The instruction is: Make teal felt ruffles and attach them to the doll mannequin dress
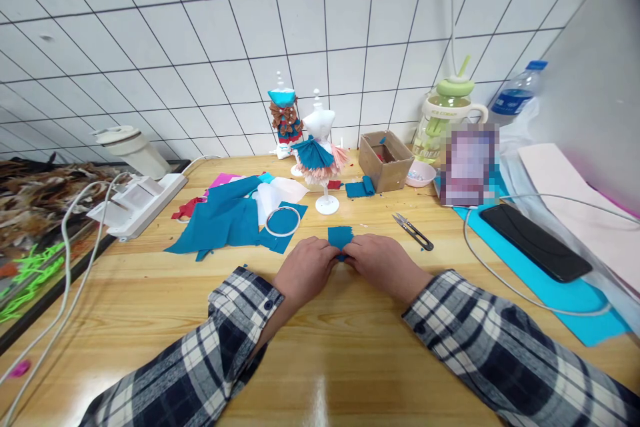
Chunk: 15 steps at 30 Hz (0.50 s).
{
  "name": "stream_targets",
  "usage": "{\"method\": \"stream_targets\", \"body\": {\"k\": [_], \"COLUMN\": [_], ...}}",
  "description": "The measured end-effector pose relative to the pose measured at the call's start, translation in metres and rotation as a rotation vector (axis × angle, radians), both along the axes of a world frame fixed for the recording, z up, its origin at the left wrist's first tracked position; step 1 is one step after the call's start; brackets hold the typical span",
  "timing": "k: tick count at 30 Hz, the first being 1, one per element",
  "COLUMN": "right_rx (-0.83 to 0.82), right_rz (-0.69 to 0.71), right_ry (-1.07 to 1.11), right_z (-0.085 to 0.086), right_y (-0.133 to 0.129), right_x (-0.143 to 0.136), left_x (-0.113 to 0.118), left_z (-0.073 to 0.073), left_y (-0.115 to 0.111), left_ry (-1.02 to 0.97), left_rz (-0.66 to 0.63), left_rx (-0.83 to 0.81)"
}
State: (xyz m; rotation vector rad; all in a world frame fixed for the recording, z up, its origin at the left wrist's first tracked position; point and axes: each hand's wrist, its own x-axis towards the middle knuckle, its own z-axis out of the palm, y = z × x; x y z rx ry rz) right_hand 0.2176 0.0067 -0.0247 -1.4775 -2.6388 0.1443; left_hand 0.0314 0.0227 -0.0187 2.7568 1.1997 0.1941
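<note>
Both hands meet over a small piece of teal crepe paper (340, 236) on the wooden table. My left hand (309, 267) pinches its near left edge with closed fingers. From the other side, my right hand (383, 263) closes on the near right edge; the fingertips almost touch. The paper's far edge looks ragged, and its near part is hidden by the fingers. Just beyond stands a white mini mannequin (320, 125) wearing a teal and peach paper skirt. Thread snips (413, 232) lie to the right of my right hand.
Teal paper sheets (225, 217) and a ring (270, 221) lie at left. Behind are a second dressed mannequin (284, 113), a cardboard box (383, 177) and a pink bowl (421, 174). A black phone (535, 241), a cable and a power strip (145, 203) flank the table.
</note>
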Motion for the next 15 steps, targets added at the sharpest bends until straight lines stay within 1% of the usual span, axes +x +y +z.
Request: {"method": "stream_targets", "body": {"k": [5,10,15], "right_rx": [0.015,0.008,-0.001], "right_rz": [0.016,-0.008,-0.031], "right_ry": [-0.002,-0.010,0.008], "right_z": [0.0001,0.0026,0.0020], "right_y": [0.0009,-0.0008,-0.0002], "right_x": [-0.0004,-0.0010,-0.0009], "left_x": [-0.0001,0.0001,-0.0004], "left_z": [0.0007,0.0019,-0.0001], "left_y": [-0.0001,-0.0010,-0.0003], "left_ry": [0.023,0.027,-0.003], "left_rz": [-0.026,-0.040,-0.042], "left_rx": [0.008,0.050,0.034]}}
